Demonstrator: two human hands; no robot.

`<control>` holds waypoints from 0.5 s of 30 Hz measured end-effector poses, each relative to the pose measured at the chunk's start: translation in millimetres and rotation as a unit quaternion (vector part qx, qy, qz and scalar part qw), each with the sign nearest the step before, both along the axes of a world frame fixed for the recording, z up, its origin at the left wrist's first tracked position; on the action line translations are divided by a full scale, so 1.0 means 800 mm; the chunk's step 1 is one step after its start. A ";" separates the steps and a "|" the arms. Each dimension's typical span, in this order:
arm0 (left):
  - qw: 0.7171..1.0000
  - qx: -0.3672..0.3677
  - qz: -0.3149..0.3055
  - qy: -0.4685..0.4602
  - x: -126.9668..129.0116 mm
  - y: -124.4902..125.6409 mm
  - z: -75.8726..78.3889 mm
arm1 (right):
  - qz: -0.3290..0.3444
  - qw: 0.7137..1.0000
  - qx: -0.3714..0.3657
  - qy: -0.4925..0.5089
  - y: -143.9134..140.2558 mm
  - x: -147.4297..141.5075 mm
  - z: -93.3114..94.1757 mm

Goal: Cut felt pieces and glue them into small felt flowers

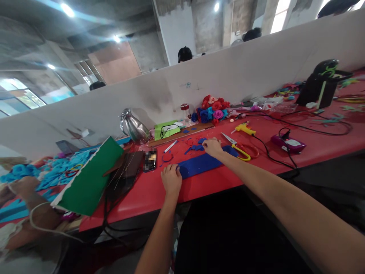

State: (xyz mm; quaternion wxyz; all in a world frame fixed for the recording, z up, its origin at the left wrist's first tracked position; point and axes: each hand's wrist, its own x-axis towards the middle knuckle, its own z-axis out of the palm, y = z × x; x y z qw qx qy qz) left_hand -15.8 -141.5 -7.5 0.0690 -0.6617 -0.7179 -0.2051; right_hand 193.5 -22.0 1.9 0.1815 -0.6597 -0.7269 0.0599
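A long flat blue strip (196, 165) lies on the red tabletop (142, 198) in front of me. My left hand (171, 179) is at the strip's left end, its fingers bent and the thumb against the edge. Beyond the strip's middle, my right hand (213, 147) has its fingers pinched together on a small blue piece (202, 140). More cut blue pieces (195, 148) and thin red and blue scraps lie beside that hand. Scissors (242, 152) with yellow handles rest near the strip's right end.
A yellow glue gun (245, 129) and purple power socket (288, 144) trail black cords at right. Fabric-like roses (211, 110), a jar (185, 110), a metal jug (135, 127), a phone (150, 160) and a marker (170, 146) stand around. A green board (91, 179) separates a neighbour's hand (25, 186).
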 end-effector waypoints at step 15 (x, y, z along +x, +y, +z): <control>1.000 0.011 -0.008 -0.016 -0.004 -0.001 -0.002 | 0.018 1.000 0.004 0.024 0.013 -0.046 -0.005</control>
